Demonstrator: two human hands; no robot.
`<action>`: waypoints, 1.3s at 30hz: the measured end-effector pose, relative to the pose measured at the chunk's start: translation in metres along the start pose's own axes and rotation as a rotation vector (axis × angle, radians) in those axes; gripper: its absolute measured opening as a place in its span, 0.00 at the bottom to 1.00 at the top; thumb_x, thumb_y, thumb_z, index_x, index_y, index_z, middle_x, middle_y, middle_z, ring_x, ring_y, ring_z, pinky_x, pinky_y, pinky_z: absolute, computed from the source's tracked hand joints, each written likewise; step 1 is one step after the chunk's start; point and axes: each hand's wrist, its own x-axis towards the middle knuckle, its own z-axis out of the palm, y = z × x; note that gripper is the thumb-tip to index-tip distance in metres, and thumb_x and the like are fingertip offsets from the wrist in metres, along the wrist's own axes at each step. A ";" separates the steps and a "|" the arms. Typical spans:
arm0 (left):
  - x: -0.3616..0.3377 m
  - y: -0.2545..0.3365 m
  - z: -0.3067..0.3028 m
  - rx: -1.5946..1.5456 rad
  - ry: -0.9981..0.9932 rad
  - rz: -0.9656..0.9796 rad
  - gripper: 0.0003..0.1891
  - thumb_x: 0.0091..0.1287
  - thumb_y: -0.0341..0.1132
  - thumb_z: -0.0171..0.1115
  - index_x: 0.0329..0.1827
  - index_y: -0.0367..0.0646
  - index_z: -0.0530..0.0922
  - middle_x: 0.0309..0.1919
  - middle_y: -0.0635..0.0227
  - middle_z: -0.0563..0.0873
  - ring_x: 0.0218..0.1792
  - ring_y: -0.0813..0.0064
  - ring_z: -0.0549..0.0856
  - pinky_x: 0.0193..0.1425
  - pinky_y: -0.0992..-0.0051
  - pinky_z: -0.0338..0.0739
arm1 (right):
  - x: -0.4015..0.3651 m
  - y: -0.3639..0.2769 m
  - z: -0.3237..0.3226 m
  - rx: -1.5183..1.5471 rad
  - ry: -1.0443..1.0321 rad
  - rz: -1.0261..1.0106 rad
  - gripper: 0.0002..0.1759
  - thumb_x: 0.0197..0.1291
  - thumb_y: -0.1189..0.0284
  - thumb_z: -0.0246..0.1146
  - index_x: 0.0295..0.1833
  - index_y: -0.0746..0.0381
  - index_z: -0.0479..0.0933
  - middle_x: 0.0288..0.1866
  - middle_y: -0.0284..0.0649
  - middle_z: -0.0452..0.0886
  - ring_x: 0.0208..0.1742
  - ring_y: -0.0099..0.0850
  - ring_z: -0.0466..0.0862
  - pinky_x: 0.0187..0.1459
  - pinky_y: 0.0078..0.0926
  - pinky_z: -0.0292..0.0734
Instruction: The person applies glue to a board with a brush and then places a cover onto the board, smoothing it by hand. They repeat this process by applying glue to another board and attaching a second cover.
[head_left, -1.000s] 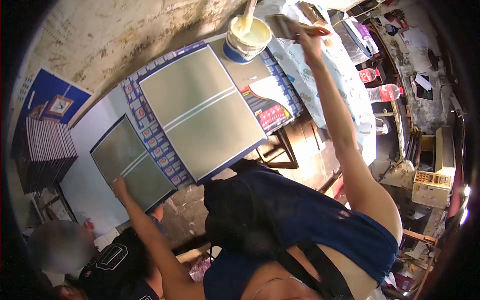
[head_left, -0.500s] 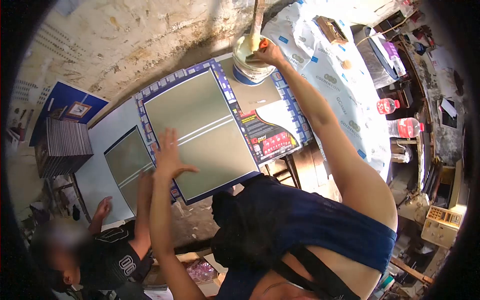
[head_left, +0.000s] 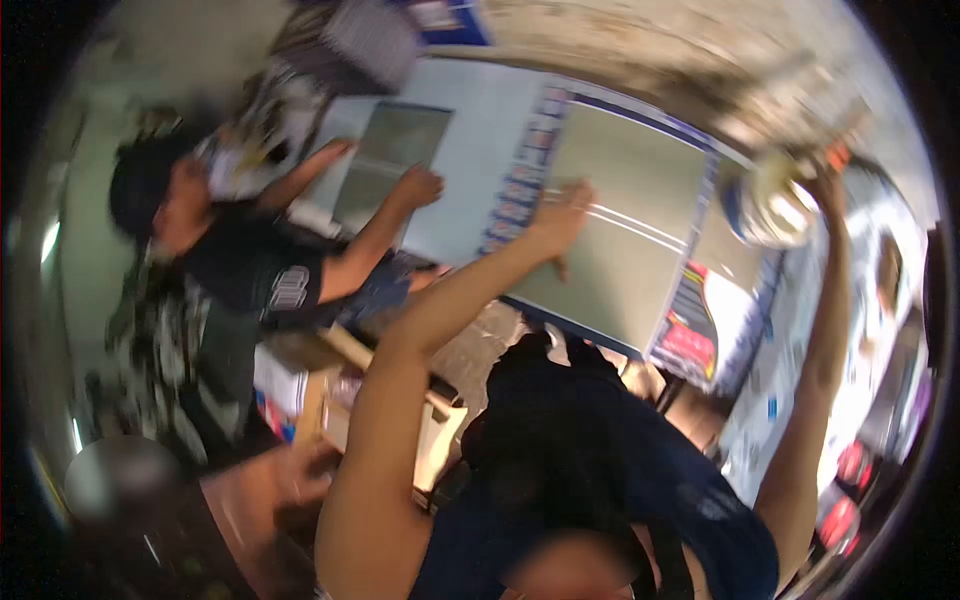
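Observation:
My left hand (head_left: pixel 562 222) lies with its fingers stretched out on a large grey-green sheet (head_left: pixel 640 270) crossed by a pair of white lines. Dark blue margins show along the edges of this sheet. On the right, my right hand (head_left: pixel 826 186) is closed around a brush with an orange handle (head_left: pixel 837 154), at the rim of a white and blue bucket (head_left: pixel 742 215). Blur hides the brush's bristles and the bucket's contents. Printed paper (head_left: pixel 690 325) with red and black artwork lies beside the sheet.
A co-worker in a black shirt (head_left: pixel 245 255) sits at the left, hands by a smaller grey-green sheet (head_left: pixel 390 165) on the light blue table (head_left: pixel 480 130). Behind it stands a stack of boards (head_left: pixel 355 45). Another person is blurred at lower left. Plastic wrapping (head_left: pixel 775 375) covers the right side.
The view has swung left, so the table appears further right. My left hand stays on the large sheet and my right hand stays at the bucket with the brush. The co-worker's hands show more fully.

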 end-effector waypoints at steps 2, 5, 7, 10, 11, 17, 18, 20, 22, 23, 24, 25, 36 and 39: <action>-0.005 0.000 0.003 0.039 0.033 0.018 0.84 0.12 0.61 0.85 0.80 0.40 0.45 0.81 0.54 0.43 0.80 0.49 0.49 0.74 0.34 0.52 | 0.015 0.014 0.039 -0.159 0.144 -0.159 0.28 0.54 0.44 0.64 0.43 0.58 0.75 0.22 0.40 0.81 0.20 0.35 0.83 0.20 0.36 0.79; -0.008 0.000 0.002 0.024 -0.016 0.021 0.83 0.15 0.60 0.85 0.80 0.41 0.45 0.81 0.54 0.42 0.80 0.50 0.49 0.75 0.35 0.50 | 0.002 -0.031 -0.041 0.157 -0.211 0.178 0.49 0.58 0.38 0.58 0.66 0.73 0.65 0.35 0.60 0.85 0.35 0.56 0.87 0.38 0.52 0.83; -0.011 -0.001 0.008 -0.006 0.001 -0.009 0.81 0.18 0.60 0.85 0.80 0.42 0.45 0.81 0.54 0.42 0.80 0.51 0.50 0.75 0.36 0.50 | 0.021 0.043 0.077 0.675 0.009 0.013 0.25 0.70 0.52 0.53 0.44 0.65 0.78 0.25 0.46 0.84 0.23 0.39 0.84 0.27 0.39 0.79; -0.034 0.000 0.010 -0.109 0.086 -0.053 0.74 0.28 0.59 0.83 0.79 0.41 0.49 0.80 0.54 0.45 0.79 0.51 0.52 0.75 0.37 0.51 | 0.046 0.009 -0.049 0.516 -0.563 0.354 0.24 0.70 0.53 0.53 0.47 0.67 0.75 0.26 0.45 0.83 0.22 0.41 0.83 0.25 0.40 0.76; -0.049 -0.002 0.012 -0.153 0.123 -0.078 0.70 0.33 0.59 0.83 0.79 0.40 0.51 0.80 0.53 0.47 0.78 0.50 0.54 0.75 0.37 0.52 | 0.053 -0.009 -0.076 0.478 -0.677 0.426 0.24 0.70 0.54 0.53 0.47 0.67 0.75 0.26 0.46 0.82 0.22 0.41 0.82 0.25 0.40 0.76; -0.129 0.029 0.049 -0.574 0.449 -0.234 0.46 0.57 0.51 0.73 0.73 0.37 0.61 0.72 0.47 0.62 0.75 0.46 0.59 0.74 0.42 0.56 | 0.085 -0.115 -0.167 -0.062 -0.398 -0.291 0.46 0.54 0.72 0.66 0.79 0.56 0.53 0.59 0.54 0.79 0.53 0.48 0.83 0.48 0.46 0.80; -0.133 0.036 0.053 -0.599 0.440 -0.248 0.46 0.58 0.52 0.72 0.73 0.37 0.61 0.73 0.46 0.61 0.75 0.46 0.59 0.73 0.42 0.57 | 0.087 -0.143 -0.182 -0.215 -0.408 -0.353 0.49 0.51 0.74 0.68 0.79 0.54 0.55 0.60 0.52 0.79 0.56 0.47 0.82 0.49 0.46 0.80; -0.138 0.053 0.066 -0.478 0.453 -0.332 0.46 0.60 0.56 0.69 0.73 0.35 0.60 0.73 0.45 0.60 0.74 0.46 0.60 0.73 0.41 0.57 | 0.082 -0.221 -0.197 -0.244 -0.306 -0.243 0.29 0.51 0.72 0.68 0.62 0.57 0.73 0.46 0.47 0.85 0.48 0.46 0.85 0.43 0.43 0.81; -0.139 0.066 0.071 -0.434 0.462 -0.387 0.47 0.60 0.58 0.68 0.73 0.36 0.61 0.73 0.47 0.62 0.73 0.46 0.62 0.71 0.38 0.58 | 0.080 -0.279 -0.184 0.096 -0.070 -0.344 0.25 0.59 0.74 0.61 0.63 0.55 0.71 0.46 0.47 0.85 0.47 0.44 0.86 0.35 0.43 0.82; -0.139 0.070 0.071 -0.409 0.467 -0.432 0.47 0.60 0.59 0.68 0.73 0.36 0.61 0.73 0.48 0.63 0.73 0.46 0.62 0.70 0.37 0.58 | 0.068 -0.319 -0.205 0.116 -0.035 -0.280 0.25 0.60 0.73 0.61 0.64 0.55 0.69 0.46 0.46 0.84 0.46 0.47 0.86 0.39 0.46 0.82; -0.141 0.074 0.069 -0.430 0.431 -0.460 0.48 0.59 0.61 0.67 0.73 0.36 0.61 0.73 0.48 0.63 0.73 0.46 0.62 0.70 0.35 0.57 | 0.059 -0.348 -0.211 0.191 0.005 -0.251 0.26 0.59 0.73 0.62 0.64 0.54 0.68 0.45 0.46 0.84 0.45 0.49 0.86 0.41 0.46 0.82; -0.143 0.077 0.064 -0.453 0.392 -0.496 0.49 0.59 0.62 0.67 0.73 0.35 0.62 0.73 0.48 0.63 0.73 0.46 0.62 0.70 0.34 0.56 | 0.054 -0.370 -0.208 0.267 0.045 -0.229 0.27 0.59 0.73 0.63 0.64 0.54 0.67 0.45 0.45 0.83 0.45 0.50 0.85 0.43 0.46 0.82; -0.136 0.080 0.089 -0.429 0.375 -0.552 0.59 0.49 0.72 0.67 0.74 0.34 0.59 0.75 0.48 0.60 0.74 0.44 0.60 0.70 0.32 0.53 | -0.007 -0.366 -0.136 0.744 0.364 0.105 0.12 0.55 0.67 0.69 0.43 0.60 0.82 0.37 0.53 0.84 0.38 0.52 0.85 0.42 0.43 0.80; -0.135 0.082 0.091 -0.431 0.362 -0.565 0.59 0.49 0.71 0.67 0.74 0.33 0.59 0.75 0.48 0.60 0.73 0.44 0.60 0.71 0.34 0.54 | -0.042 -0.372 -0.115 0.741 0.326 -0.104 0.12 0.55 0.66 0.69 0.42 0.60 0.81 0.34 0.55 0.82 0.38 0.53 0.85 0.40 0.43 0.80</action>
